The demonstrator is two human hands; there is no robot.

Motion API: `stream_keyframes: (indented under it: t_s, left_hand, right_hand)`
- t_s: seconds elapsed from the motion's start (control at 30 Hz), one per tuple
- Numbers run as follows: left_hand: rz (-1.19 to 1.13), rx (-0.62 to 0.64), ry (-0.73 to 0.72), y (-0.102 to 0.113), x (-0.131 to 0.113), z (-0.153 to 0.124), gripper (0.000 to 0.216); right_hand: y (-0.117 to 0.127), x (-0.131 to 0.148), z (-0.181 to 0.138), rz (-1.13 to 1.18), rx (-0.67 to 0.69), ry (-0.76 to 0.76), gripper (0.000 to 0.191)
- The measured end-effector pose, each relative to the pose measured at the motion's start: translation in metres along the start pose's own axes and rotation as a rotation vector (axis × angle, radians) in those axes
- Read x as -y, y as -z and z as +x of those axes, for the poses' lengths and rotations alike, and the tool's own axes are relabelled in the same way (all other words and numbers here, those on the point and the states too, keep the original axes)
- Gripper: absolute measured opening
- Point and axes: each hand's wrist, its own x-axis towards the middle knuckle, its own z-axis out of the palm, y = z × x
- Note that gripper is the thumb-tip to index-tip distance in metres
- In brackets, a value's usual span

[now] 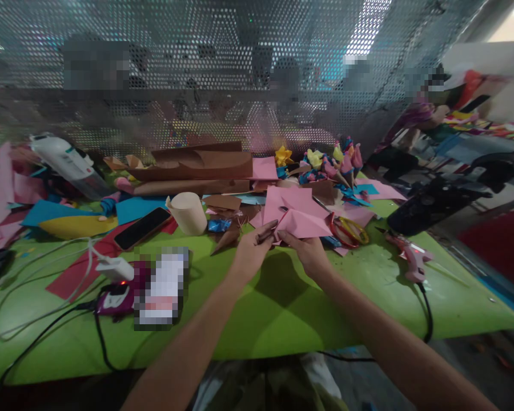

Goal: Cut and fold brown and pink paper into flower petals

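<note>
My left hand (253, 246) and my right hand (309, 250) hold a folded pink paper sheet (300, 214) just above the green table (282, 308). The left thumb and fingers pinch its lower left corner. The right hand's fingers grip the lower edge from below. A brown paper cone (225, 240) lies on the table just left of my left hand. Red and yellow scissors (349, 230) lie to the right of the pink sheet.
A beige paper roll (189, 213), a black phone (142, 228), brown paper sheets (197, 165), coloured paper flowers (334, 162), a pink glue gun (411, 257) with its cord, a white charger (115, 268) and cables lie around. A perforated metal screen (240, 68) stands behind; other people sit beyond it.
</note>
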Motion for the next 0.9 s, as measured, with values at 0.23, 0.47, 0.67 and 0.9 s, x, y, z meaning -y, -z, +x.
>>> stream_keyframes:
  t_s: [0.23, 0.47, 0.67, 0.9]
  left_hand:
    - [0.095, -0.04, -0.035, 0.001, 0.003, 0.001, 0.044]
    - [0.232, -0.104, -0.154, 0.001, -0.009, 0.0, 0.043]
    - [0.371, -0.121, -0.234, 0.004, -0.012, -0.002, 0.046]
    - [0.608, -0.18, -0.324, 0.016, -0.021, -0.005, 0.05]
  right_hand:
    - [-0.001, 0.0, -0.001, -0.013, 0.02, 0.013, 0.04]
    - [0.01, 0.006, 0.002, -0.088, -0.079, 0.03, 0.027]
    - [0.011, 0.009, 0.005, -0.027, -0.071, 0.03, 0.026]
    - [0.036, 0.022, 0.025, -0.052, -0.062, 0.127, 0.042]
